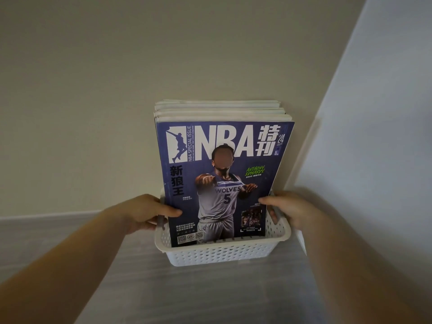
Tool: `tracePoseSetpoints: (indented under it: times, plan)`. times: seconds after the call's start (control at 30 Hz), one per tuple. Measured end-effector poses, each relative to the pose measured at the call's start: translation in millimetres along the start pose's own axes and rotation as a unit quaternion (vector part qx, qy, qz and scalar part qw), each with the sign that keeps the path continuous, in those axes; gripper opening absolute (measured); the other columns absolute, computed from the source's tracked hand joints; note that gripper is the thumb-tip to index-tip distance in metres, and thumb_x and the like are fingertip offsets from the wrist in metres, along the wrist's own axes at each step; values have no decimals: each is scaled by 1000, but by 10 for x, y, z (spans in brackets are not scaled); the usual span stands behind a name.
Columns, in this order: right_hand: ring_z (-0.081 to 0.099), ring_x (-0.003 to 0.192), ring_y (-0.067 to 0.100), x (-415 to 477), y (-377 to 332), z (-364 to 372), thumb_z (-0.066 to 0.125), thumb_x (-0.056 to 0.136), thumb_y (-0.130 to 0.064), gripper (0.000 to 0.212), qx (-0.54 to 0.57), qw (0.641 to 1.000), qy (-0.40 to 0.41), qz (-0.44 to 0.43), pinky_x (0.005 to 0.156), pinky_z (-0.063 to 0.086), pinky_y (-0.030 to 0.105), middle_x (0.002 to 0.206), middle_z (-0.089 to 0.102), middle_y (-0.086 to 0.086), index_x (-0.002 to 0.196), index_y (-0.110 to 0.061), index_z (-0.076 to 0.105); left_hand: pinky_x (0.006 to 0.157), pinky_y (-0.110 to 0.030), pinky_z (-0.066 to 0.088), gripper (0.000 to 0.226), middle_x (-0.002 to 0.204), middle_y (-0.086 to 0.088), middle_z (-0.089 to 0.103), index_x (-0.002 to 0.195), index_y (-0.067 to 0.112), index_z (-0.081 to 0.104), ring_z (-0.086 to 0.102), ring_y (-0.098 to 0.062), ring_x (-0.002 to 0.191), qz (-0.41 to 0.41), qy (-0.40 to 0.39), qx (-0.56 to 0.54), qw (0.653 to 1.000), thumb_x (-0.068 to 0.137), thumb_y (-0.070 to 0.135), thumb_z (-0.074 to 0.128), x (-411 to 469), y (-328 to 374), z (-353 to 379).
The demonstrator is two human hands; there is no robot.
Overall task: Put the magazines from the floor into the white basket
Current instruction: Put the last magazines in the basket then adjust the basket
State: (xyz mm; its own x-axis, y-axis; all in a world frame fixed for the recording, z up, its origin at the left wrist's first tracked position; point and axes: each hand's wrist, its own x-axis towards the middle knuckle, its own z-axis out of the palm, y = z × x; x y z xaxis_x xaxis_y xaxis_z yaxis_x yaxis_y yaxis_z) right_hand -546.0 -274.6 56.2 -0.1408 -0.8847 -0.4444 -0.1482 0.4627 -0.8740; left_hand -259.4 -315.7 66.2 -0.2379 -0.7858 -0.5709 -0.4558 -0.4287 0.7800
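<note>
Several magazines [222, 111] stand upright in the white perforated basket [224, 252], which sits on the grey floor against the wall. The front magazine [224, 146] has a blue basketball cover facing me. My left hand [145, 212] grips the basket's left side, thumb resting on the front magazine's left edge. My right hand [289, 210] grips the basket's right side, thumb on the magazine's right edge. The fingers of both hands are hidden behind the basket's sides.
A cream wall [117, 90] rises right behind the basket. A second wall [374, 136] runs along the right, forming a corner. Grey floor [210, 295] stretches in front of the basket.
</note>
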Motion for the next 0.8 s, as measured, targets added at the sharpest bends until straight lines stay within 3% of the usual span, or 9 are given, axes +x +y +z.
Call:
tracePoseSetpoints:
  times: [0.07,0.17,0.23,0.3,0.37,0.43,0.6,0.73,0.8]
  plan:
    - [38,25,5,45,-62,-26,51,85,-5,18,22,999,-23,11,36,34,19,29,47,-4,67,-8,50,59,-25,48,12,61,0,68,83,7,61,55,-17,67,-8,-35,-31,999,72,7,65,10,27,-59]
    - [35,30,5,79,-62,-42,49,85,-5,16,53,997,-50,24,30,30,14,41,48,-2,70,-10,49,67,-31,50,59,93,-7,66,110,10,51,58,-22,81,6,-62,-60,996,57,8,78,26,-3,-98]
    - [35,29,5,100,-40,-51,50,85,-6,12,71,995,-67,33,29,30,14,45,53,-1,74,-10,52,67,-31,50,83,95,-8,64,111,13,50,60,-21,79,14,-61,-44,997,36,20,85,42,-24,-97]
    - [35,27,6,112,-36,-33,54,84,-8,2,39,996,-68,37,28,32,15,58,60,3,83,-8,55,59,-26,51,74,88,-6,66,103,17,51,63,-16,66,27,-34,2,999,37,29,82,44,-18,-54]
    - [37,29,9,124,-32,3,62,79,-10,10,-42,998,-32,24,28,31,15,64,60,4,87,-8,55,45,-20,50,52,80,-5,66,96,19,51,61,-9,47,48,14,46,998,53,27,79,46,-14,-13]
    - [38,30,9,130,-20,52,69,73,-12,21,-90,996,22,-9,28,29,15,63,57,3,87,-12,54,38,-18,47,45,77,-6,66,96,19,50,58,-7,38,62,48,53,995,61,24,79,71,-44,20]
    - [43,26,2,94,51,118,74,69,-16,32,-56,991,108,-47,27,27,11,55,51,-2,91,-14,51,34,-17,46,30,60,-1,69,82,21,52,59,-10,34,80,96,15,992,66,16,76,96,-119,46]
    - [40,21,-3,-6,42,175,73,70,-14,26,-21,989,131,-59,25,24,10,46,53,-6,84,-15,52,32,-17,44,29,66,-7,67,79,22,50,59,-11,33,94,115,23,989,67,17,75,20,-122,53]
    - [42,23,-4,-96,27,209,73,70,-12,22,-4,988,140,-66,25,24,9,54,55,-3,76,-16,53,30,-16,42,28,66,-7,66,79,21,50,58,-10,32,110,127,24,986,68,17,74,-56,-104,46]
